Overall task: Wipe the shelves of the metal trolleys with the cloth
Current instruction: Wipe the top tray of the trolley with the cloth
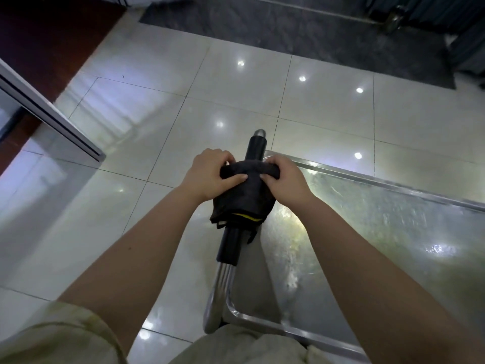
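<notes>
Glossy pale tiled floor [147, 106] all round, speckled with bright lamp reflections. Nearest, along the bottom edge, pale creased clothing [65, 337]. Bare forearms reaching in from below.

Just beyond, on the right, the metal trolley [262, 317] with its top shelf [380, 227]: steel, streaked and shiny, with a raised rim along the edges. At its left end the handle [228, 248], a chrome tube bending up from the near corner, sheathed in a black grip and running away from the viewer.

Draped over the middle of that grip, the cloth [241, 200]: black, bunched, with a thin yellow edge showing at its lower fold. Left hand [210, 174] on the cloth's left side, right hand [286, 179] on its right, both at the far, upper fold. Fingers [225, 156] of both curled over and clamped on the fabric, thumbs pressed flat on top, tips close together.

Farther off, a dark grey speckled strip [288, 30] across the floor. At the left, dark red flooring [52, 35] and a slanting white-framed glass panel [52, 114].
</notes>
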A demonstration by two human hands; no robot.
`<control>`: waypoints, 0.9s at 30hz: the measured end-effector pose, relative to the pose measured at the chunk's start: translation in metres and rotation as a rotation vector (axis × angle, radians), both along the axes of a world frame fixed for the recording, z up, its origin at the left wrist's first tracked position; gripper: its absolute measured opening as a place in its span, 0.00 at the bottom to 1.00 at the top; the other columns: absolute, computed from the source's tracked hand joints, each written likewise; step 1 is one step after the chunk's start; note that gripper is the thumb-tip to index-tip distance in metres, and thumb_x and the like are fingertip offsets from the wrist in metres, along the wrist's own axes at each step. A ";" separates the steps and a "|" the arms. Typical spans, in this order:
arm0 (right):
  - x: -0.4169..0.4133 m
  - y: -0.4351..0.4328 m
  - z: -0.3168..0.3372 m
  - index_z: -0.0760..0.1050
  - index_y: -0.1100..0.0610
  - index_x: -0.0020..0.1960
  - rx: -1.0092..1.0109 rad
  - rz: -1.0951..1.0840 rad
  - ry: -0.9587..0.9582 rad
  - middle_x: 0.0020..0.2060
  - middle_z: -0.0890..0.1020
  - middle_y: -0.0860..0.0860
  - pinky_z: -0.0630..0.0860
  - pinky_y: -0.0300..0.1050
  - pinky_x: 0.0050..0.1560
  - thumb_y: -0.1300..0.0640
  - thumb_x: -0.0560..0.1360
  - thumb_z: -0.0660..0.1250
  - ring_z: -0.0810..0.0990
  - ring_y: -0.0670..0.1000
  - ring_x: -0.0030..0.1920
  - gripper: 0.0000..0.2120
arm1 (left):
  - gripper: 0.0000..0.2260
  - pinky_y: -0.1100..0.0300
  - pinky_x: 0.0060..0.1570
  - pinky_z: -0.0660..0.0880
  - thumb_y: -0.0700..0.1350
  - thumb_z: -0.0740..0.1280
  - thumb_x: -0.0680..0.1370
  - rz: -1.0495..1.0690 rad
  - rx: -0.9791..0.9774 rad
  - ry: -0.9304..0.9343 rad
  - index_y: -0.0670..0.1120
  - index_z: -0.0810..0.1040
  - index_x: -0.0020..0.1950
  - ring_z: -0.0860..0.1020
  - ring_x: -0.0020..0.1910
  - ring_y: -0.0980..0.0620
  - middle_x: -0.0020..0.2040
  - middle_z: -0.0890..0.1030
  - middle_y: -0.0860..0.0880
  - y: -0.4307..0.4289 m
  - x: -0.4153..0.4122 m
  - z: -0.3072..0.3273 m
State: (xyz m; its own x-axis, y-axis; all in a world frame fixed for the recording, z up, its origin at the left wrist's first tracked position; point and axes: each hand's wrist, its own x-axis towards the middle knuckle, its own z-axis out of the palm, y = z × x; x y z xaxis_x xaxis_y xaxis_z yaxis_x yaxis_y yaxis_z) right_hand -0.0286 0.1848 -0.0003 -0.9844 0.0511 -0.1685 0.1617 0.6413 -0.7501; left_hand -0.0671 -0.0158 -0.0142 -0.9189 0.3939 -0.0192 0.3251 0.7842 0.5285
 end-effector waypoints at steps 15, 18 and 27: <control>0.065 0.114 0.102 0.73 0.54 0.48 0.056 -0.029 0.421 0.41 0.79 0.48 0.73 0.47 0.44 0.67 0.76 0.61 0.76 0.52 0.44 0.09 | 0.09 0.48 0.42 0.74 0.40 0.72 0.74 -0.163 -0.150 0.566 0.42 0.80 0.54 0.78 0.42 0.40 0.45 0.80 0.42 0.093 0.047 0.107; 0.104 0.166 0.110 0.76 0.54 0.52 0.239 -0.039 0.548 0.45 0.80 0.50 0.74 0.51 0.46 0.68 0.75 0.61 0.75 0.54 0.47 0.13 | 0.12 0.48 0.40 0.75 0.34 0.73 0.71 -0.223 -0.142 0.702 0.40 0.81 0.53 0.77 0.41 0.41 0.45 0.80 0.40 0.146 0.080 0.112; 0.277 0.358 0.082 0.79 0.56 0.49 0.532 -0.117 0.575 0.45 0.81 0.51 0.69 0.49 0.46 0.68 0.68 0.66 0.76 0.57 0.45 0.13 | 0.13 0.52 0.45 0.70 0.35 0.68 0.71 -0.324 0.145 0.723 0.45 0.73 0.53 0.73 0.43 0.43 0.45 0.78 0.41 0.352 0.220 0.070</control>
